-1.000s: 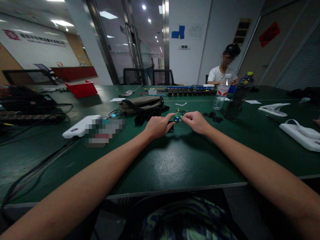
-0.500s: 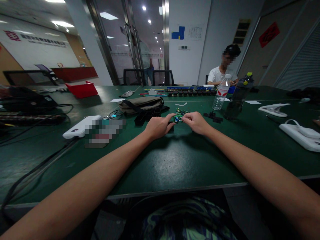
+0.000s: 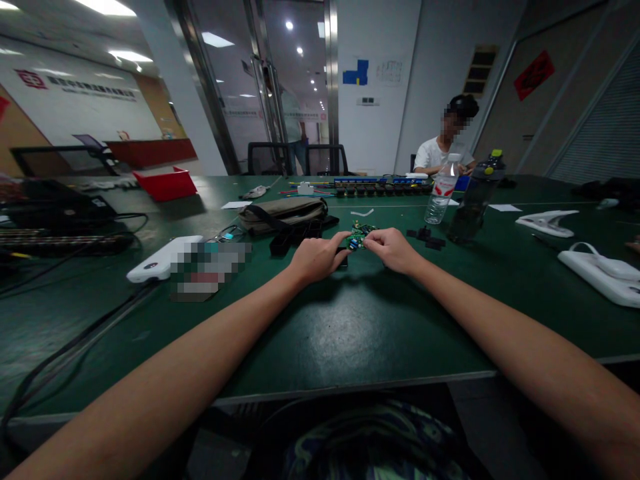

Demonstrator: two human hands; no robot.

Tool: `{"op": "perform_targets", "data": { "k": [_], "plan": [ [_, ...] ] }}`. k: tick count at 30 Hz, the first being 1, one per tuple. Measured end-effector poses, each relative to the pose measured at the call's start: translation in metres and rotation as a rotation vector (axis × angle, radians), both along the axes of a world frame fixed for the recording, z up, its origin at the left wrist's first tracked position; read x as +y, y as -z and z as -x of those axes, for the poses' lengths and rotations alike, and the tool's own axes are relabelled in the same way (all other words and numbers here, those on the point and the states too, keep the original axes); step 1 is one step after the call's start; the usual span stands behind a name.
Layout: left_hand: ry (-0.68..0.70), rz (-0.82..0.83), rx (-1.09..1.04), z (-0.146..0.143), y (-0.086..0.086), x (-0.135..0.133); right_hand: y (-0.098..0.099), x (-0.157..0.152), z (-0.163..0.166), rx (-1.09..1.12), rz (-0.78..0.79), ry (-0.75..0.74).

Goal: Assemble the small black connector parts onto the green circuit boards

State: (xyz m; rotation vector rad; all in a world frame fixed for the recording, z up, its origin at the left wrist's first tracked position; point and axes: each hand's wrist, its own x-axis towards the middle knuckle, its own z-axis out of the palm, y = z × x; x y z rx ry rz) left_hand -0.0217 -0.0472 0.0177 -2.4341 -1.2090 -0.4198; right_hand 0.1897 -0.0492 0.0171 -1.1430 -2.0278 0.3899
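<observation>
The left hand (image 3: 315, 259) has its thumb and forefinger clamped on a small green circuit board with blue and pale components (image 3: 356, 243), one fingertip above the other at its left side. The right hand (image 3: 393, 248) has its thumb and fingers pinched together on the board's right edge; its fingertips hide which part they press. The board thus lies between the two hands, over the dark green counter (image 3: 340, 340). Just beyond the fingertips show more green and dark electronic parts (image 3: 367, 229), too small to tell apart.

Under the left hand's thumb is a small black block-like piece (image 3: 343, 261), mostly covered. Just beyond the left hand sit black open plastic trays (image 3: 287, 241), with a khaki fabric pouch with a black strap (image 3: 285, 213) behind them. Well to the left hand's left lies a white rounded plastic device (image 3: 167, 259).

Near the right hand, on its right, is a loose cluster of flat black pieces (image 3: 427, 239). Farther beyond it stand a clear plastic bottle with a red-and-white label (image 3: 439, 199) and a dark bottle with a yellow-topped lid (image 3: 473, 200).
</observation>
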Motion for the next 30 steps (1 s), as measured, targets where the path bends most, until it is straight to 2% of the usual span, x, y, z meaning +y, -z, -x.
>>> {"op": "perform_targets", "data": {
  "k": [30],
  "plan": [
    [-0.030,0.037,0.031,0.0002,-0.0027,-0.0020,0.0014,0.0011,0.0011,-0.007,-0.006,-0.015]
  ]
}}
